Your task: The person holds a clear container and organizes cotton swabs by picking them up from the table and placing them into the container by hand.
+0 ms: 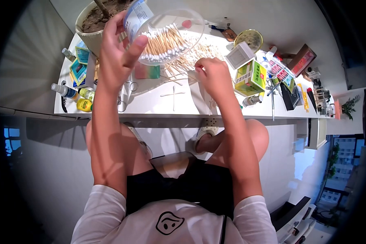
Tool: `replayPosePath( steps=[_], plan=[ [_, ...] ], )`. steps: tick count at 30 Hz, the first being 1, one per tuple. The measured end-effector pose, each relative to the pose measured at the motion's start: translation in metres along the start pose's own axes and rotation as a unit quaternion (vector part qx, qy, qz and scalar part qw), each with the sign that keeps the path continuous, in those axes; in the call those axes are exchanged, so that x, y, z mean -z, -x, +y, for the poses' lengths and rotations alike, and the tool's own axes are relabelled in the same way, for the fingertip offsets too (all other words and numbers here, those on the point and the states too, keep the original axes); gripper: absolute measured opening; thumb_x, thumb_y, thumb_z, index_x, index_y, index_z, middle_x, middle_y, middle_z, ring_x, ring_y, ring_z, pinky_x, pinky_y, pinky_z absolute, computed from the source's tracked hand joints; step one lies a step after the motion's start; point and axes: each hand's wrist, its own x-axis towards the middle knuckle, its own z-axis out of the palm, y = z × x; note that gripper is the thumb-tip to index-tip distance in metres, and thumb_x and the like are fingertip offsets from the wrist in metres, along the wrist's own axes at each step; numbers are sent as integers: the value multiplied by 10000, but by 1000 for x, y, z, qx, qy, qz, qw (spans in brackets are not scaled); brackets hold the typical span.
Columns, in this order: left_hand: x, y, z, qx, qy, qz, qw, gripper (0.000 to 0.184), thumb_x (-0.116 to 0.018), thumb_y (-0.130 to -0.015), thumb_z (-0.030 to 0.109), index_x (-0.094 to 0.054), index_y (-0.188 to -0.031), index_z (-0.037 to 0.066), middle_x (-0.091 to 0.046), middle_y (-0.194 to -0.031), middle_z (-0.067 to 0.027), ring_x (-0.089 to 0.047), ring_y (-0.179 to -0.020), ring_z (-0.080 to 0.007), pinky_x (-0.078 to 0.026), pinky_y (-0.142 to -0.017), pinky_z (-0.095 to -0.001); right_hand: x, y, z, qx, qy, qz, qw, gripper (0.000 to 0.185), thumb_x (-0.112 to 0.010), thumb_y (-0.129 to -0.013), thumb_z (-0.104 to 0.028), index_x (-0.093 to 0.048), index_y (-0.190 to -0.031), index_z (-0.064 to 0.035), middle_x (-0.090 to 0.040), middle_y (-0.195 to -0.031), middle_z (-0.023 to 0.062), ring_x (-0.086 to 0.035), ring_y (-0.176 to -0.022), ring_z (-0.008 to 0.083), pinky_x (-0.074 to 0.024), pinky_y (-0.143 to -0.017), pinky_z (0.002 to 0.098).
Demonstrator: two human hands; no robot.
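My left hand [118, 55] is closed around the side of a clear plastic tub [139, 18] with a blue and white label, tilted so its open mouth shows. Inside lies a layer of cotton swabs [166, 42] with wooden sticks and white tips. More loose swabs are heaped in a pile [205, 51] on the white table behind and below the tub. My right hand [214, 77] is at the near right edge of this pile with fingers curled; what they pinch, if anything, is hidden. Two crossed swabs [174, 96] lie in front.
A potted plant [88, 40] stands at the back left. Bottles, including a yellow one [84, 105], and scissors [131, 85] lie on the left. On the right are a green and yellow box [251, 78], a white box [240, 55] and a small bottle [252, 101].
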Motion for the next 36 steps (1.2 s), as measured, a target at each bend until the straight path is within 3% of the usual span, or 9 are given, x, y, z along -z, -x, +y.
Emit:
replayPosePath(
  steps=[8,10,13,16,20,23,24,26,36],
  plan=[
    [2,-3,6,-1,6,21,1000,832,-746,-727,494,-425,-1286,-31,-493,-1182,-145,-483,-1125,-225,-426,-933,-379,101,14,-36,-23,-108,212,971,111,-673,-720,23,-648,-805,-45,-659,-794,58,-554,-666,171,-438,-636,283],
    [2,-2,8,-8,-30,13,999,801,-681,-786,479,-392,-1305,-58,-496,-1205,-159,-487,-1131,-225,-405,-965,-367,96,14,-45,57,-146,337,928,227,-715,-666,78,-651,-836,-57,-678,-833,47,-557,-672,154,-429,-595,255],
    [1,-2,4,-25,-46,-8,999,767,-616,-844,463,-364,-1319,-85,-501,-1222,-171,-493,-1135,-225,-385,-995,-355,79,0,-61,138,-27,394,908,268,-727,-643,72,-657,-832,-105,-682,-830,7,-588,-707,171,-427,-677,282],
    [-3,-2,3,-31,-18,-18,999,766,-621,-838,466,-376,-1310,-86,-507,-1210,-168,-496,-1131,-223,-390,-991,-353,60,-21,-67,183,68,325,925,146,-733,-699,-83,-643,-811,-107,-668,-866,-11,-565,-721,180,-384,-672,308],
    [-3,-4,2,-32,-23,-20,999,766,-620,-835,470,-384,-1306,-86,-512,-1204,-167,-502,-1120,-219,-396,-987,-354,57,-6,-69,156,24,359,920,95,-709,-737,-127,-634,-792,-105,-642,-826,7,-549,-722,194,-369,-656,311],
    [-3,-4,2,-26,-25,-7,999,760,-610,-843,471,-384,-1310,-85,-513,-1205,-166,-505,-1113,-220,-399,-985,-357,29,9,-47,82,-105,153,979,94,-691,-750,-141,-634,-784,-75,-587,-726,58,-541,-738,246,-392,-694,353],
    [-3,-4,2,-26,-24,-9,999,760,-610,-843,471,-384,-1310,-85,-513,-1205,-166,-505,-1113,-220,-399,-985,-357,22,8,-40,92,-141,34,985,99,-682,-755,-152,-644,-791,-68,-600,-747,66,-553,-757,259,-405,-712,370],
    [0,-4,1,-31,-33,-19,999,745,-600,-855,460,-382,-1314,-85,-514,-1208,-164,-508,-1112,-221,-401,-988,-360,10,12,-36,133,-112,-48,984,100,-672,-761,-158,-648,-791,-66,-592,-749,70,-557,-769,268,-411,-714,372],
    [-3,-4,5,-27,-17,-11,999,723,-591,-869,438,-377,-1313,-91,-516,-1217,-174,-518,-1114,-227,-409,-987,-364,-19,20,-35,105,-62,-122,985,64,-621,-789,-117,-638,-832,-73,-616,-845,74,-554,-835,260,-400,-760,366]
  ],
)
